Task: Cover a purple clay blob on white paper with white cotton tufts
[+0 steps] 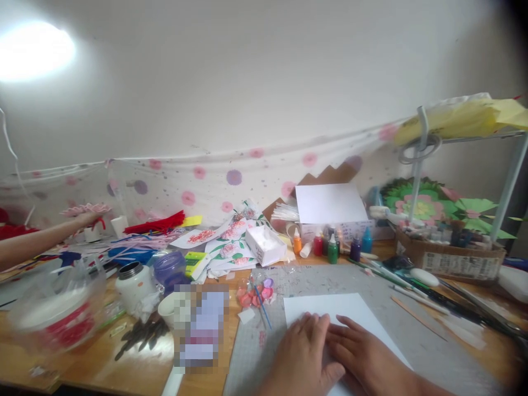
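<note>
A sheet of white paper (346,306) lies on the grey cutting mat (264,352) in front of me. My left hand (303,352) rests on the sheet's near left part, fingers stretched forward. Beside it, my right hand (365,352) lies on the paper with its fingers extended toward the left hand, and the two hands touch or overlap. I see nothing held in either hand. Just left of the sheet are a thin blue paintbrush (264,308) and a small palette (249,297) with pink and purple dabs. A small white scrap (246,314) lies near them.
Paint bottles (332,250), a white box (264,246) and flower drawings (231,242) stand behind the mat. A cardboard box (449,261) is at right, with long tools before it. At left are a white bucket (58,319), a jar (134,286) and another person's arm (45,239).
</note>
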A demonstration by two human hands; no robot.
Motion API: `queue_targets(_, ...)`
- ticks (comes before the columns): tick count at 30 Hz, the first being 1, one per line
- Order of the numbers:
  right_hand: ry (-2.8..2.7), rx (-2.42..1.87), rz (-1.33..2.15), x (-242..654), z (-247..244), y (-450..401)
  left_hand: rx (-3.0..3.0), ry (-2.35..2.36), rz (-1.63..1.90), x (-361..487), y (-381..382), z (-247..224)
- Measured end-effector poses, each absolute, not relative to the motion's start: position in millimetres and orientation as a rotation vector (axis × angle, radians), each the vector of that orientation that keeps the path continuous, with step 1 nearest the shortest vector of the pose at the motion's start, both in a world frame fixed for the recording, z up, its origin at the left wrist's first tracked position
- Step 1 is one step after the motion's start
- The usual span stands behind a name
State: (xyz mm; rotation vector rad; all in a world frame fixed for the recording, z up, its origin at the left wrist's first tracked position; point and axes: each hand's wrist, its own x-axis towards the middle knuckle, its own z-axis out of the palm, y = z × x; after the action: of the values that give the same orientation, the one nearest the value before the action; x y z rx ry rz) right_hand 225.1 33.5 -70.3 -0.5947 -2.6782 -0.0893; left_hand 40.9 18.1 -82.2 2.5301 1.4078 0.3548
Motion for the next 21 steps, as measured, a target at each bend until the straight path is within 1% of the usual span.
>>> queue_targets(11, -2.654, -0.542, -0.133, 225, -70, 33, 2.484, 1.410, 0.389, 40, 18, -81)
queue_targets(17, -2.672, -0.749, -0.176, 226, -81, 34, 2.525, 1.405, 0.483, 38, 16, -82)
queue_targets(21, -2.630, -0.748, -0.096, 226, -83, 35, 2.623, 1.381, 0.568, 40, 16, -89)
